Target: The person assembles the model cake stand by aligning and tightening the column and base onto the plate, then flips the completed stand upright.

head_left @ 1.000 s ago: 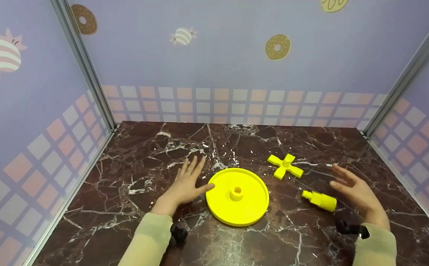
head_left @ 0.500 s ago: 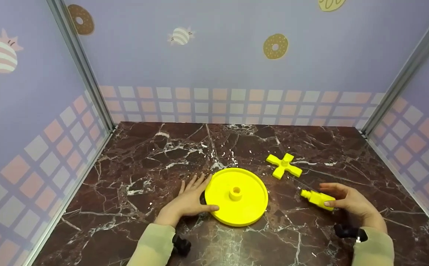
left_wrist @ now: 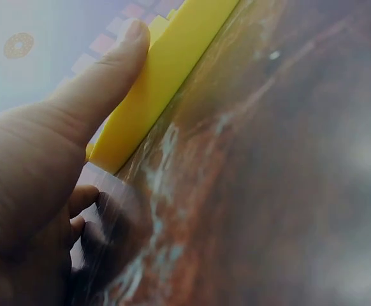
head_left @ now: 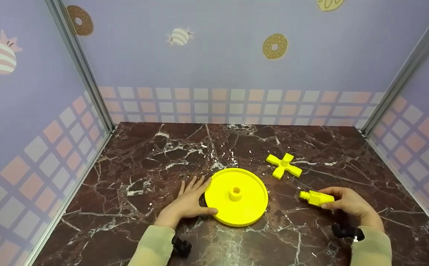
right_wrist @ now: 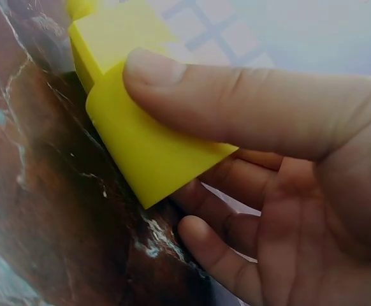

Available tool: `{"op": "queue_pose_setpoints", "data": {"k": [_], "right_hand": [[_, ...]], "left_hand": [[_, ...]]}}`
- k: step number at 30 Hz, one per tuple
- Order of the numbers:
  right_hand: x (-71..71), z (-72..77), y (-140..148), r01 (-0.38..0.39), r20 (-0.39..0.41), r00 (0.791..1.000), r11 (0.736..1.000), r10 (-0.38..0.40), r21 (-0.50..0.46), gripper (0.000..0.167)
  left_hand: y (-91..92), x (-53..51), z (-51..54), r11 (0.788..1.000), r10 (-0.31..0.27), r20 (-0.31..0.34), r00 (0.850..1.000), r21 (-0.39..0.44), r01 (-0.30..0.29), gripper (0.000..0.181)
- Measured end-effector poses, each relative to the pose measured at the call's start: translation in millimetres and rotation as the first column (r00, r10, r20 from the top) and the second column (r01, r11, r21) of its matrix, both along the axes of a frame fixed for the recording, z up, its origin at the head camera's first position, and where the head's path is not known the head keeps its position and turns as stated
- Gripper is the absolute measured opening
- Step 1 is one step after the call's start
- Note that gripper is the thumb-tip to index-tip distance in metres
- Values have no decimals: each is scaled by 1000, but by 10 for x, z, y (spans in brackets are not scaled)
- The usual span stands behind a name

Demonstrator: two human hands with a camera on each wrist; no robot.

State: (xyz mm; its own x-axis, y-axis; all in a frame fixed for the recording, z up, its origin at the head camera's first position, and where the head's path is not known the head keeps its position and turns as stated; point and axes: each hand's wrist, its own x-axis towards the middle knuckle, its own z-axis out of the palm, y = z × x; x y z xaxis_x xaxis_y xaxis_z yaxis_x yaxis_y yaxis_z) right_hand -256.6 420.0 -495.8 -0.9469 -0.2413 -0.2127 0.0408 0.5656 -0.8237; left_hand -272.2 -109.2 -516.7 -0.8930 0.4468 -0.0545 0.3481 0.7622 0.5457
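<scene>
A round yellow dish-like base with a raised rim and a hollow central post lies flat on the table. My left hand rests at its left edge, thumb against the rim and the other fingers fairly straight beside it. Between thumb and fingers, my right hand pinches a yellow stepped peg, with a round thick end, a squared middle and a narrow tip pointing left. The right wrist view shows the thumb across the peg's thick end. Behind them lies a yellow four-armed cross piece with a central stub.
The dark red marbled tabletop is bounded by lilac patterned panels at the back and both sides. Metal corner posts stand at the back left and right. Each wrist bears a small black device.
My right hand has moved left and down onto the peg, grasped it and shifted it slightly left. My left hand has come down against the base's rim.
</scene>
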Motion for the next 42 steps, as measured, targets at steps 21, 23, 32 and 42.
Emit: {"op": "queue_pose_setpoints", "data": {"k": [21, 23, 32, 42], "right_hand": [[-109, 256, -662, 61, -159, 980, 942, -119, -331, 49], [-125, 249, -744, 56, -159, 978, 907, -133, -417, 44], [-200, 203, -1172, 66, -142, 965, 731, -220, -680, 43], [-255, 172, -1550, 88, -116, 958, 654, -262, -751, 43]], "left_hand": [[13, 8, 2, 1000, 10, 0, 1000, -14, -10, 112], [12, 6, -1, 1000, 10, -2, 1000, -15, -10, 113], [-1, 2, -11, 1000, 13, 1, 1000, -14, -13, 112], [6, 9, -6, 1000, 10, -4, 1000, -13, -10, 112]]}}
